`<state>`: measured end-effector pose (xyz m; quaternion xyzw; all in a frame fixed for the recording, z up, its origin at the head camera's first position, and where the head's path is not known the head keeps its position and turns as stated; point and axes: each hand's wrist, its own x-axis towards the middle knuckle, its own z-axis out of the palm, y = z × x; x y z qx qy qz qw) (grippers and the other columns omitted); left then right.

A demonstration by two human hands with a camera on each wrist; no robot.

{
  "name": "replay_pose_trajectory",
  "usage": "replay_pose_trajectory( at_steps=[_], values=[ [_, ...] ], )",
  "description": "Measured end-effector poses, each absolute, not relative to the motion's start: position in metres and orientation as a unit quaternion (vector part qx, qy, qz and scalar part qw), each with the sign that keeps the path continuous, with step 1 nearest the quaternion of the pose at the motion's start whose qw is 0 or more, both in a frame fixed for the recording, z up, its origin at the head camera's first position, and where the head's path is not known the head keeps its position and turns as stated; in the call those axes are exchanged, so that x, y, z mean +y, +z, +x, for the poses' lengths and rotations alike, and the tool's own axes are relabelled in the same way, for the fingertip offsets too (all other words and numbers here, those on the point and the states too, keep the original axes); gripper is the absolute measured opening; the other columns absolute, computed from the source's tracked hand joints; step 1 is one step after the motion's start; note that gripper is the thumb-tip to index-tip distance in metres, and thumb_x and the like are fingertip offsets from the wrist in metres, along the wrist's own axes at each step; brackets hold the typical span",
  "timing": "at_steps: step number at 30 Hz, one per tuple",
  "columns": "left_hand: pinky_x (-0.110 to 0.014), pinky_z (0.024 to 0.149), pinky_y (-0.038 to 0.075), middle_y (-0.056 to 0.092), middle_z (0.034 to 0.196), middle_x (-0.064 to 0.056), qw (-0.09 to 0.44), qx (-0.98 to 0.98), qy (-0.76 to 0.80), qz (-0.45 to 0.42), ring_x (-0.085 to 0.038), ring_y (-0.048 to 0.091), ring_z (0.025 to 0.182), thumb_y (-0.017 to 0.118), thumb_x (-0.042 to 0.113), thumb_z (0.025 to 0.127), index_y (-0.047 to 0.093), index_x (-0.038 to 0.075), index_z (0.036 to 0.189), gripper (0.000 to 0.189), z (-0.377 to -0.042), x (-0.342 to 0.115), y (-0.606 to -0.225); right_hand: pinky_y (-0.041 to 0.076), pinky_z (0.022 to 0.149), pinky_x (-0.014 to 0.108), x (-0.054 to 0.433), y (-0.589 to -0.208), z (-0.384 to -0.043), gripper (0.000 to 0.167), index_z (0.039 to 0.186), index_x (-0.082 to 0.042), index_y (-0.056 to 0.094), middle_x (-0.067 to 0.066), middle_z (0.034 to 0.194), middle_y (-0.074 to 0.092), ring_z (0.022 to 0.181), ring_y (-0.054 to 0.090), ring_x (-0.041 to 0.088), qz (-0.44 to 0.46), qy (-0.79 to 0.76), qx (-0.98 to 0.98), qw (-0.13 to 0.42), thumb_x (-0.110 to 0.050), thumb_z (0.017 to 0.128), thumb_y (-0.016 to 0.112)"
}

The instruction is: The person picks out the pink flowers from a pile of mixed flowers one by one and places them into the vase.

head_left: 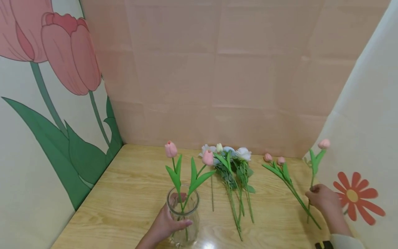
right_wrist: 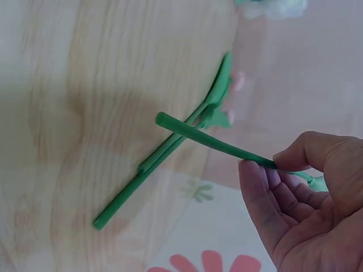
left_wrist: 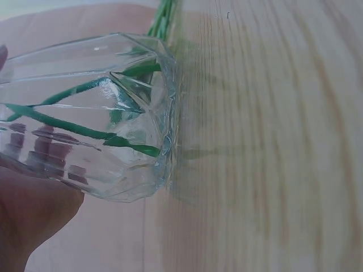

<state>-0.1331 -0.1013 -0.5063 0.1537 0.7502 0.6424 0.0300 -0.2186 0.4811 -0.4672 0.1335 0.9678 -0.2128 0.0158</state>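
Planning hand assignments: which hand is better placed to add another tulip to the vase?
Probably the right hand: its fingers pinch a pink tulip's stem; the left hand grips the glass vase.

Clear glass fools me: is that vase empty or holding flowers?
Holding flowers: two pink tulips stand in the vase, their green stems showing through its side.

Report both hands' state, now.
Left hand: closed around the glass vase.
Right hand: closed, pinching one pink tulip by its stem.
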Motion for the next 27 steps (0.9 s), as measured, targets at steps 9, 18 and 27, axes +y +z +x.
replay_pose_trajectory(
  at_steps=[9, 18, 27],
  values=[
    [-0.073, 0.103, 0.036, 0.056, 0.142, -0.01, 0.032, 0.748, 0.644, 0.156, -0.044, 0.047, 0.133, 0.089, 0.022, 0.075, 0.049, 0.018, 0.139, 0.075, -0.133, -0.102, -0.507, 0.051, 0.066, 0.042, 0.451, -0.456, -0.212, 0.046, 0.12, 0.009, 0.055, 0.026, 0.105, 0.069, 0.086, 0.065, 0.035, 0.13, -0.228, 0.965, -0.005, -0.028, 0.093, 0.058],
    [-0.071, 0.103, 0.038, 0.055, 0.143, -0.012, 0.036, 0.745, 0.647, 0.162, -0.045, 0.046, 0.134, 0.088, 0.021, 0.077, 0.048, 0.015, 0.14, 0.075, -0.134, -0.102, -0.505, 0.052, 0.064, 0.038, 0.424, -0.453, -0.2, 0.039, 0.117, 0.008, 0.056, 0.025, 0.104, 0.067, 0.085, 0.067, 0.032, 0.105, -0.261, 0.959, -0.042, -0.022, 0.093, 0.057],
    [-0.069, 0.104, 0.039, 0.054, 0.143, -0.013, 0.039, 0.742, 0.649, 0.162, -0.045, 0.047, 0.133, 0.088, 0.021, 0.077, 0.048, 0.016, 0.139, 0.074, -0.133, -0.102, -0.504, 0.056, 0.062, 0.032, 0.401, -0.449, -0.188, 0.037, 0.117, 0.008, 0.055, 0.021, 0.101, 0.069, 0.076, 0.073, 0.02, 0.101, -0.313, 0.943, -0.052, -0.021, 0.095, 0.06]
  ],
)
